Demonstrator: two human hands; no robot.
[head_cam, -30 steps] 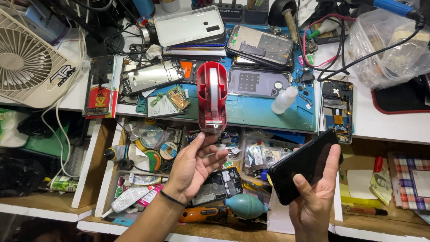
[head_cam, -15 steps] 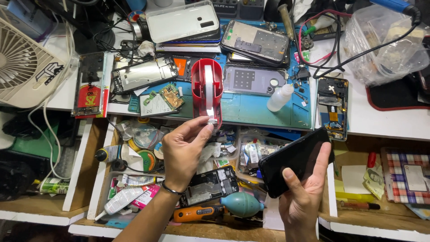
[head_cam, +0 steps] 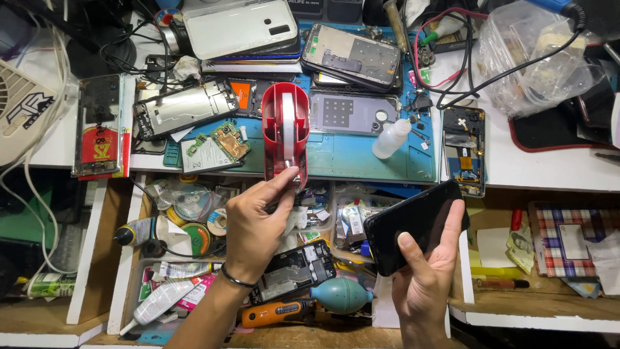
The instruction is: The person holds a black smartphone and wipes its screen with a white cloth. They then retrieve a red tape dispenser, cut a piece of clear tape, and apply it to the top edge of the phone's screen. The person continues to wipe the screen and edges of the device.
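The red tape dispenser [head_cam: 285, 134] stands on the blue work mat [head_cam: 361, 158] of the tabletop [head_cam: 549, 171], its long axis running away from the person toward the back of the bench. Its body is glossy red plastic with rounded side walls; a pale strip of tape runs down its centre. The near end faces the open drawer [head_cam: 194, 226].

The left hand [head_cam: 255, 229] is raised to that near end. Thumb and fingertips [head_cam: 290, 176] are pinched together at the dispenser's lower edge; whether they grip tape or only the plastic cannot be told. A thin dark band circles the wrist.

The right hand [head_cam: 423, 284] is clamped on a black phone [head_cam: 416, 226]. The phone is a flat, smooth, glossy slab with rounded corners, held tilted, its long axis rising from lower left to upper right. The thumb lies across the face, the fingers wrap the right edge. The phone sits above the drawer, well to the right of the dispenser and nearer the person.

Around the dispenser on the mat lie an opened phone frame [head_cam: 184, 106], a green circuit board [head_cam: 227, 139], a grey back plate [head_cam: 352, 113] and a small white plastic bottle [head_cam: 392, 137]. In the drawer lie a teal rubber air blower [head_cam: 341, 295] and an orange-handled tool [head_cam: 274, 313].
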